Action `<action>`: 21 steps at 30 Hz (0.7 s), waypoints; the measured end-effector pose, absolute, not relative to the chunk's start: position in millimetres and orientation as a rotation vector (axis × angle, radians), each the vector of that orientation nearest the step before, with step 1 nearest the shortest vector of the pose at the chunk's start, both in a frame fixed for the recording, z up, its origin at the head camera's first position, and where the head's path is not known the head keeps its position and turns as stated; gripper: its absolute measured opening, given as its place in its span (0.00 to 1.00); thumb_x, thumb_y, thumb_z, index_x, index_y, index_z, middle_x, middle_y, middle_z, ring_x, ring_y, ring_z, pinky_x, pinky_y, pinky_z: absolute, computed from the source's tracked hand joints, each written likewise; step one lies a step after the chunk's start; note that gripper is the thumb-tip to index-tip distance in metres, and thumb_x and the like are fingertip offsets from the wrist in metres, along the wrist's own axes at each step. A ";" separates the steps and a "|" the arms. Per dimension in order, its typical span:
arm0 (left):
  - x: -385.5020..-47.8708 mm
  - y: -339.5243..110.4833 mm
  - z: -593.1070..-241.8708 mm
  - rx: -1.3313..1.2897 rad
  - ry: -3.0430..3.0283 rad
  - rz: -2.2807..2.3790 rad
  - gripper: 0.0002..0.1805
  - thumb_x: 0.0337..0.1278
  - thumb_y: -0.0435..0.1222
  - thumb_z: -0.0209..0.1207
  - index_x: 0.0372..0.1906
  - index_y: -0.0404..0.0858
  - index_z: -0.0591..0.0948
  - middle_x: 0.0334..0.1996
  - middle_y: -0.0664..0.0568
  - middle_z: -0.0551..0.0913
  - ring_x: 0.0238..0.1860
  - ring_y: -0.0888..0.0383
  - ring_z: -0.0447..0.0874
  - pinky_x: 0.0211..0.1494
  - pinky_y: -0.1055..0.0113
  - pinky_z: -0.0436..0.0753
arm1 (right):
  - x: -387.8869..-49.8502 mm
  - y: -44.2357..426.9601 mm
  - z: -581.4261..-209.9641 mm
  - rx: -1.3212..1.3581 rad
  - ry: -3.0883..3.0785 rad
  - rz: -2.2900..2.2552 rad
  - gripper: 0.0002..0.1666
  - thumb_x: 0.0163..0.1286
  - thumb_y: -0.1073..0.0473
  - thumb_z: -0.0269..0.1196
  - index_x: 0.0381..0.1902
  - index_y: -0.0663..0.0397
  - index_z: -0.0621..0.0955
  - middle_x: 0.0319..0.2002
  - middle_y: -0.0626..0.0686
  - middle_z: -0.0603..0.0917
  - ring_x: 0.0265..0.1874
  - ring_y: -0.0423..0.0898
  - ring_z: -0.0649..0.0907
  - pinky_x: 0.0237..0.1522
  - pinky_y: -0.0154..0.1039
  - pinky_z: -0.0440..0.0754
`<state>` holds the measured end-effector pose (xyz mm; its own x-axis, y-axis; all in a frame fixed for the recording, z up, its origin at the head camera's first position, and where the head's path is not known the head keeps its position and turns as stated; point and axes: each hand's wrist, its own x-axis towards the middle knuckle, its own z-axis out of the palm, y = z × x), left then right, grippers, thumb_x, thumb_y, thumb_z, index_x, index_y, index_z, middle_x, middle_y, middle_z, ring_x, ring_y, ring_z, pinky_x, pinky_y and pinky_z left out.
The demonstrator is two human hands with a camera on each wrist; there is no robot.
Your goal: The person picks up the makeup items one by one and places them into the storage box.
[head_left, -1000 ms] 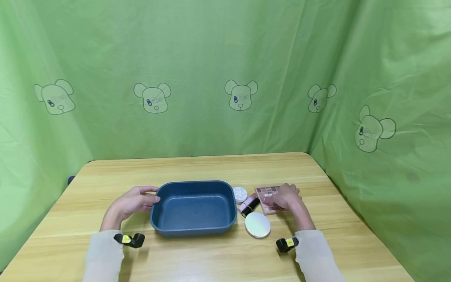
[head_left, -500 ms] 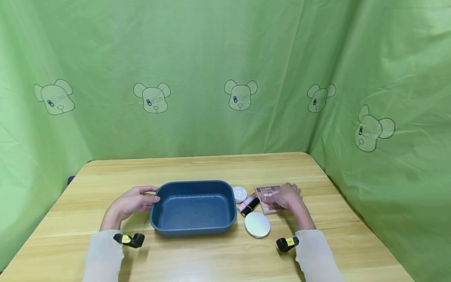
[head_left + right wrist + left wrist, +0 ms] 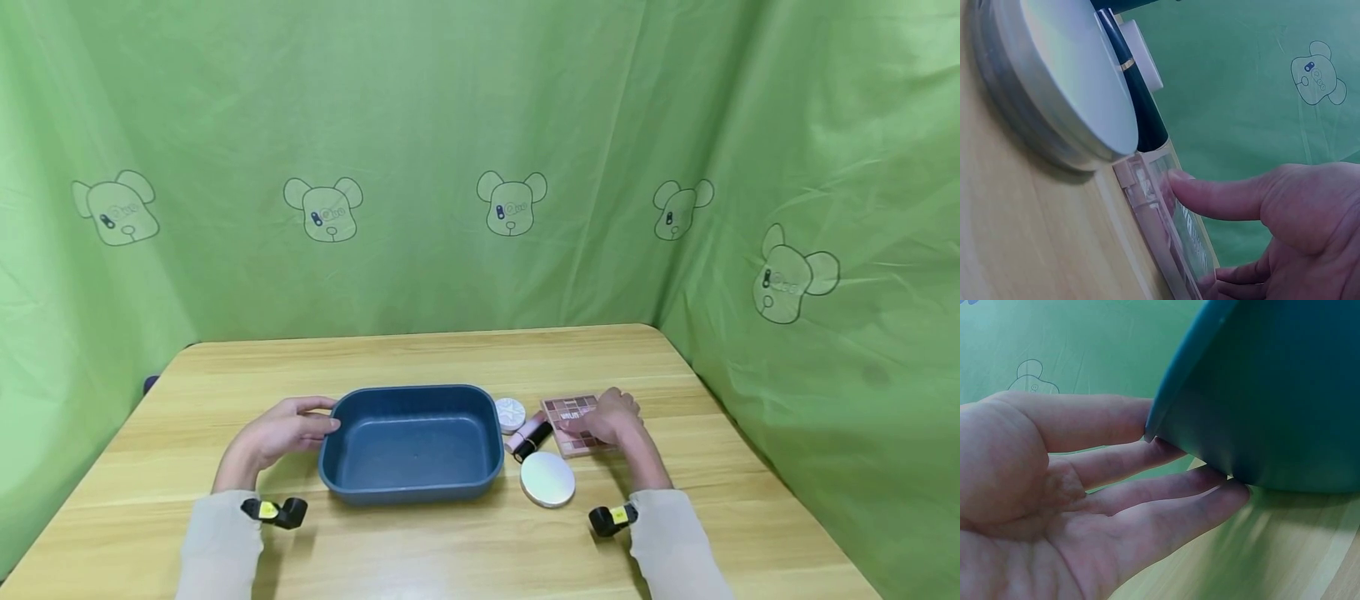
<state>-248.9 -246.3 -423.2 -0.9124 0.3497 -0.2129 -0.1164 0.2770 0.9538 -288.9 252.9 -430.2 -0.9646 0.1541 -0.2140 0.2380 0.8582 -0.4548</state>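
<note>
A dark blue bin [image 3: 416, 442] stands on the table with my left hand [image 3: 281, 432] at its left end. In the left wrist view the thumb of that hand [image 3: 1085, 487] touches the rim [image 3: 1175, 369], and its extended fingers lie against the outer wall. My right hand [image 3: 611, 419] grips a flat pink makeup palette [image 3: 573, 408] across its width; the thumb is on the clear lid [image 3: 1191, 234], with fingertips at the far edge, partly hidden. Left of the palette lie a black tube [image 3: 534, 442], a pink tube [image 3: 525, 432], a small white round case [image 3: 511, 414] and a larger silvery one [image 3: 548, 479].
The wooden table [image 3: 420, 550] runs up to a green curtain [image 3: 420, 275] with bear-head prints at the back and sides. Each wrist carries a small black camera, the left one [image 3: 276, 511] near the bin's front left corner and the right one [image 3: 612, 519] below the palette.
</note>
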 end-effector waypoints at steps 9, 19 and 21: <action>-250.6 -247.0 -423.2 0.210 2.169 1.673 0.34 0.68 0.34 0.60 0.71 0.22 0.64 0.61 0.29 0.78 0.55 0.46 0.85 0.62 0.56 0.86 | -291.3 256.4 -428.0 0.287 2.870 -0.727 0.46 0.57 0.46 0.73 0.54 0.83 0.72 0.48 0.75 0.72 0.48 0.65 0.73 0.54 0.60 0.80; -249.7 -247.2 -424.2 0.205 2.168 1.674 0.34 0.68 0.35 0.60 0.71 0.22 0.64 0.61 0.28 0.77 0.56 0.46 0.84 0.63 0.55 0.85 | -286.1 254.9 -424.2 0.262 2.846 -0.660 0.52 0.59 0.40 0.71 0.59 0.85 0.69 0.53 0.80 0.70 0.53 0.71 0.73 0.58 0.68 0.77; -249.8 -247.1 -424.2 0.207 2.168 1.673 0.34 0.68 0.35 0.60 0.71 0.22 0.64 0.62 0.28 0.77 0.56 0.46 0.84 0.63 0.55 0.85 | -284.5 253.9 -423.3 0.252 2.848 -0.641 0.56 0.58 0.38 0.71 0.60 0.85 0.67 0.53 0.81 0.68 0.55 0.73 0.71 0.61 0.72 0.73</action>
